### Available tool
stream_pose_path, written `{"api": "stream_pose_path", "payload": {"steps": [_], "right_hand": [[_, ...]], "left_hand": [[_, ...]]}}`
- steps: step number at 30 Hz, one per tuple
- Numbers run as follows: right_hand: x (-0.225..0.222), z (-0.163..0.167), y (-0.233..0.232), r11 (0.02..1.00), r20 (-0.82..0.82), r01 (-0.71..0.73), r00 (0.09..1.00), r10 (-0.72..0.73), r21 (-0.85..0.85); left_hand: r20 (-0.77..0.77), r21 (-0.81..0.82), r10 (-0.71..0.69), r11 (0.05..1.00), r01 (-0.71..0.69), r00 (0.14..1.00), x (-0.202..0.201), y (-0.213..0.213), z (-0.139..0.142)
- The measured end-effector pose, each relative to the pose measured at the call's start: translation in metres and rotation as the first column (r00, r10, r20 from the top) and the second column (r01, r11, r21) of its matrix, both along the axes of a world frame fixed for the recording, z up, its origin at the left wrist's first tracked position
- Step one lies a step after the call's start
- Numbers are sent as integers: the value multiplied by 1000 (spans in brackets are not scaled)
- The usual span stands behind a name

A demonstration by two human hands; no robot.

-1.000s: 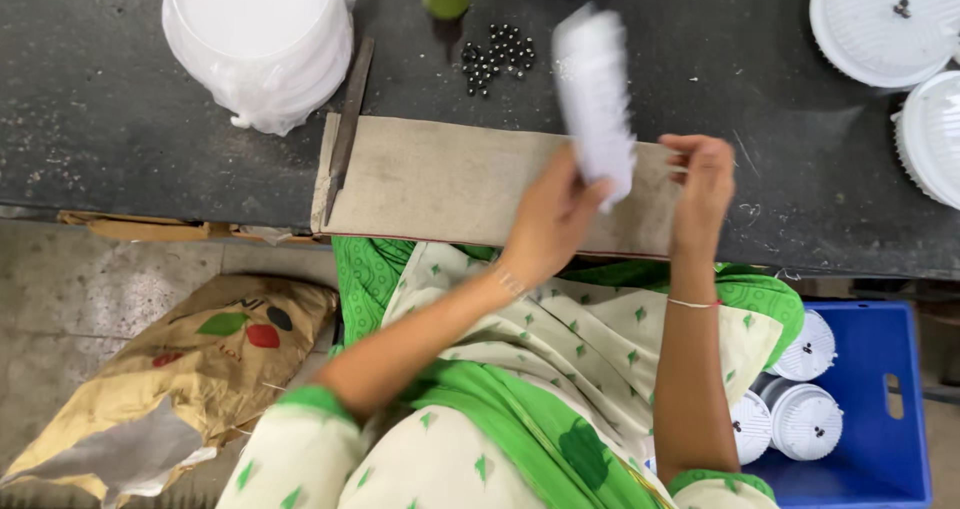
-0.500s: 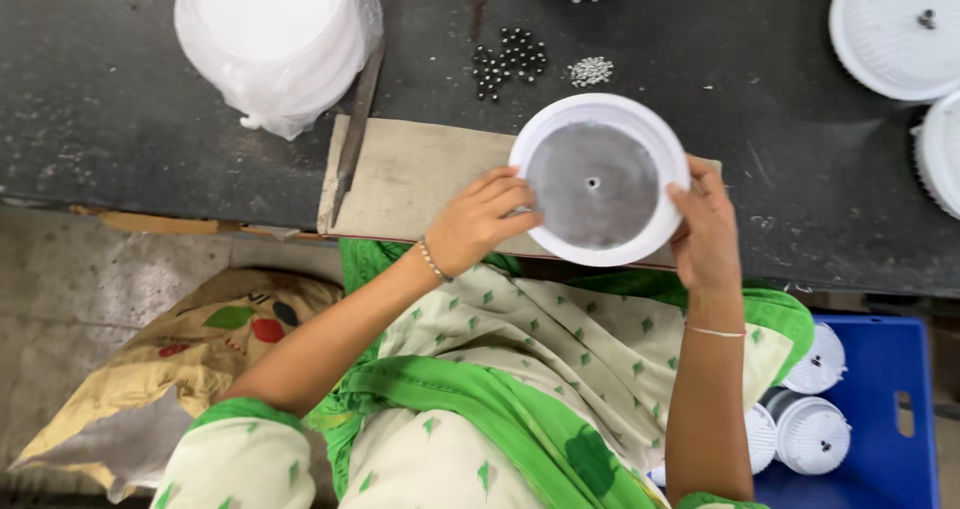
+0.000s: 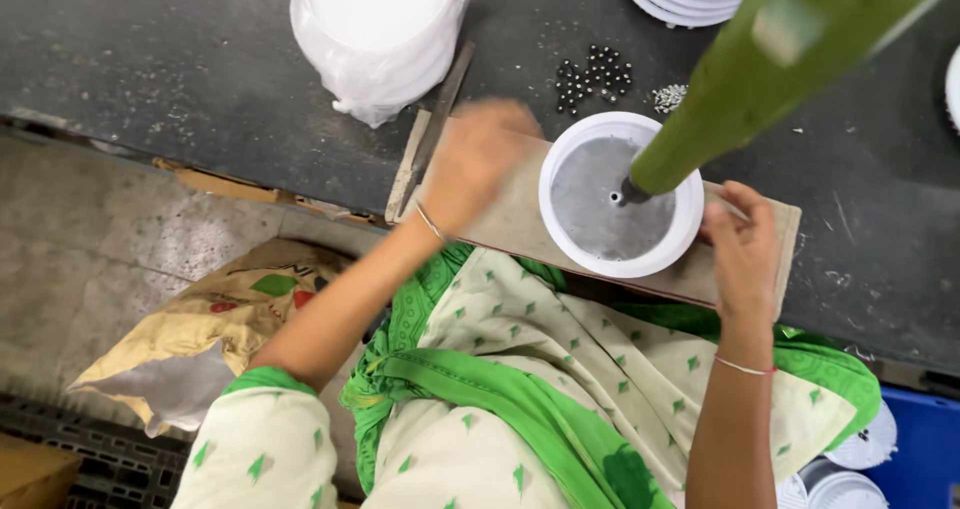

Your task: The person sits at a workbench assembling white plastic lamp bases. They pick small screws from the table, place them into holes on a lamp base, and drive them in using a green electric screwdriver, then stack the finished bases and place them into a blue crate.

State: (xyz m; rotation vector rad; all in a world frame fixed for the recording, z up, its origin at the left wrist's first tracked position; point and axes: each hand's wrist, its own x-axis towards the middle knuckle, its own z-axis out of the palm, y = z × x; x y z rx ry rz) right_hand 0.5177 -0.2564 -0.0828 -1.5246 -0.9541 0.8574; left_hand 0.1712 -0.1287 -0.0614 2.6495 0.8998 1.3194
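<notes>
Fastening seems in hand: green tool (image 3: 760,69) meets white disc (image 3: 620,207) centre, left hand (image 3: 478,159) blurred, grip unclear, right hand (image 3: 742,249) pinching something tiny, likely needed next.

A bagged stack of white discs (image 3: 378,31) sits near scattered dark beads (image 3: 594,76).

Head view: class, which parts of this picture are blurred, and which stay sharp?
Head view: the left hand is smeared by motion blur; the green tool looms large and soft, close to the lens; the right hand, the white round housing and the small dark balls are sharp under even, flat light.
</notes>
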Motion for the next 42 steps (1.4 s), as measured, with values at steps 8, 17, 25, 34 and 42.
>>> {"api": "stream_pose_path", "payload": {"steps": [8,17,25,34,42], "right_hand": [[-13,22,-16,982,-6,102,995,-103,162],[-61,61,-37,990,147,3,989,-23,139],[-135,65,-17,898,94,-410,912,399,161],[-128,43,-24,953,34,-301,953,300,44],[-116,34,-45,960,42,-226,974,222,165]], "left_hand": [[-46,1,540,841,-541,840,-64,77,34],[-6,-33,508,861,-508,861,-89,-26,111],[353,-666,287,745,23,891,-103,-105,161],[546,-759,196,526,383,814,-79,-91,108],[461,-759,143,576,305,876,-62,-97,111]]}}
